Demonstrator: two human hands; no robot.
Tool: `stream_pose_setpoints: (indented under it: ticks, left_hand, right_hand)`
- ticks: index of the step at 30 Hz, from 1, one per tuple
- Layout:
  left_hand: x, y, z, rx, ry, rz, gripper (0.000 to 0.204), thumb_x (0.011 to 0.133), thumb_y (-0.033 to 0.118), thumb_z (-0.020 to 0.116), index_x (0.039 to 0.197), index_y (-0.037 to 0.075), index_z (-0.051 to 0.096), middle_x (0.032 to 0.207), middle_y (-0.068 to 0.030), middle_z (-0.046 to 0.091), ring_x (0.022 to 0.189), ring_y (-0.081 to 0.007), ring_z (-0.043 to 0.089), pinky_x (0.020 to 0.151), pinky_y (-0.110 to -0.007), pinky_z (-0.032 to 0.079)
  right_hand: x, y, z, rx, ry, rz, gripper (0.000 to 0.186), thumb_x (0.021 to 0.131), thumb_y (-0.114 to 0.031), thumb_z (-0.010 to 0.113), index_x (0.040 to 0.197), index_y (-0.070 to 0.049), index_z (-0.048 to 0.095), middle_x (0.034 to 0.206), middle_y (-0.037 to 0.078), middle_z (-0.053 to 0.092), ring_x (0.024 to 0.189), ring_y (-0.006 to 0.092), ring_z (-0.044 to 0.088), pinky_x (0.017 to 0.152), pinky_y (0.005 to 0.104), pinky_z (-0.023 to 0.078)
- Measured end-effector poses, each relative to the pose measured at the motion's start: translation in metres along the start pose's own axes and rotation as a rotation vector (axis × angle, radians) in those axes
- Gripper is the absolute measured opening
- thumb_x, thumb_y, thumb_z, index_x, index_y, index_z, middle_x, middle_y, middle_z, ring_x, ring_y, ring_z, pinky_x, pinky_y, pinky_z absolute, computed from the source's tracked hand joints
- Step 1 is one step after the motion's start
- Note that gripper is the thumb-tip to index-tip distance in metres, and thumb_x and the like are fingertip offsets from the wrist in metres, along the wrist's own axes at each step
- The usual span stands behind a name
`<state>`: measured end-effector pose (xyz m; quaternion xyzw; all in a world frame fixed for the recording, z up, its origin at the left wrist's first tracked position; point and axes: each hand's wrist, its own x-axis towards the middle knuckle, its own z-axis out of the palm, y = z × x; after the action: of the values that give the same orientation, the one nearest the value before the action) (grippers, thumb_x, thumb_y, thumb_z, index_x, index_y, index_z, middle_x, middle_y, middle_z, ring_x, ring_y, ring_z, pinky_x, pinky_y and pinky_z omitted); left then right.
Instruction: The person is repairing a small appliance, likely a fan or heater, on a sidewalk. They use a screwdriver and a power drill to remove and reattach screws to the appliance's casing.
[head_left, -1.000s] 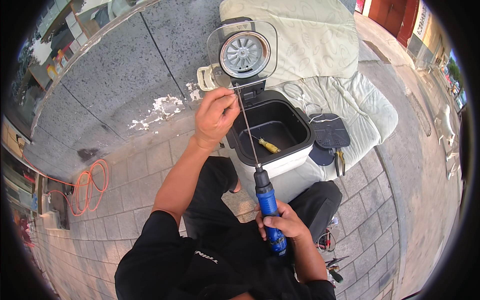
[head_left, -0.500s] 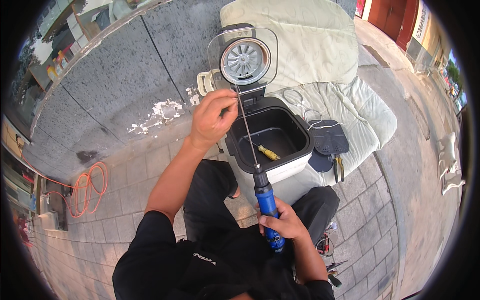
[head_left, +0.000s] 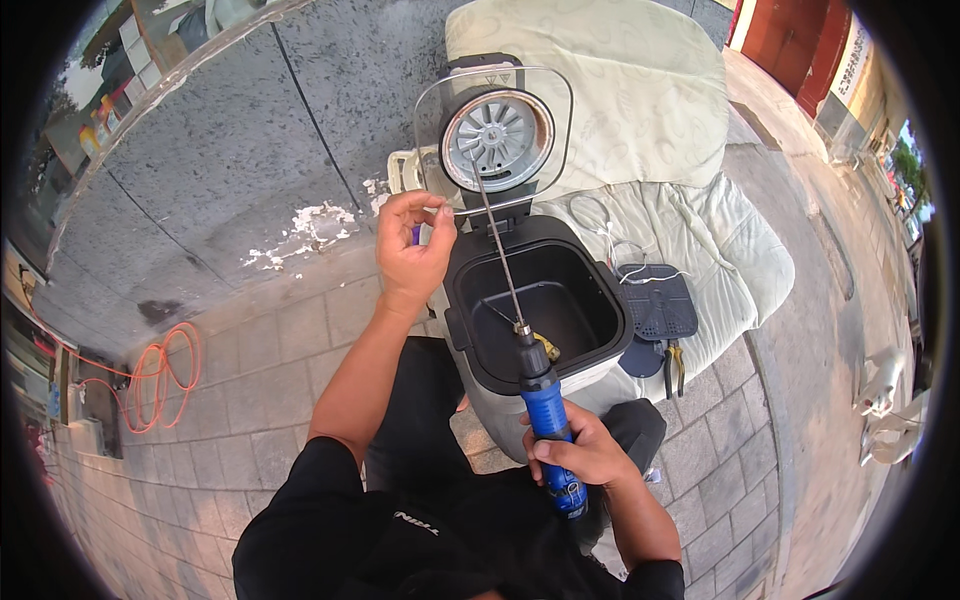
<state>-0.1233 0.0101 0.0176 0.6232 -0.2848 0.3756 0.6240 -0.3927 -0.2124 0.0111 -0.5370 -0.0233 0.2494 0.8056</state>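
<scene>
My right hand [head_left: 582, 447] is wrapped round a blue cordless screwdriver [head_left: 546, 412]. Its long thin bit [head_left: 500, 245] points up and away, with the tip over the ribbed metal disc [head_left: 493, 135] on the raised clear lid [head_left: 562, 110]. My left hand [head_left: 415, 245] is closed in a pinch, fingertips at the lid's lower edge; something small and purple shows between the fingers, its kind unclear. Beneath the bit stands a white cooker with a squarish black pot [head_left: 590, 350]. Inside the pot lies a screwdriver with a yellow handle [head_left: 547, 347], partly hidden behind the power tool.
A pale padded cushion [head_left: 640, 90] lies under and behind the cooker. On its right are a black perforated plate [head_left: 657, 305], white cables [head_left: 610, 235] and pliers [head_left: 674, 370]. A grey wall [head_left: 220, 150] runs along the left, with a coiled orange cord [head_left: 150, 380] near it.
My left hand has moved down and left, away from the bit. The bit's tip now overlaps the metal disc instead of sitting below it. The whole view has shifted slightly.
</scene>
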Motion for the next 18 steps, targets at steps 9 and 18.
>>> stream_pose_setpoints:
  ticks: [9,18]
  left_hand:
    - [0.046,-0.075,-0.009,-0.163,-0.051,-0.420,0.095,0.086,0.010,0.086,0.162,-0.001,0.030,0.166,-0.0250,0.036,0.155,-0.0371,0.037,0.121,-0.047,0.038]
    - [0.061,-0.099,-0.002,-0.413,-0.241,-0.570,0.094,0.089,0.010,0.080,0.164,-0.008,0.027,0.167,-0.0300,0.034,0.157,-0.0387,0.034,0.128,-0.049,0.029]
  right_hand:
    - [0.015,-0.066,-0.026,-0.040,0.084,0.180,0.042,0.092,-0.005,0.073,0.131,0.000,0.058,0.089,0.012,0.068,0.072,0.0224,0.072,0.067,0.0377,0.060]
    - [0.045,-0.114,-0.049,-0.166,0.105,0.369,0.046,0.092,-0.012,0.077,0.131,0.000,0.056,0.087,0.008,0.068,0.072,0.0208,0.073,0.068,0.0364,0.060]
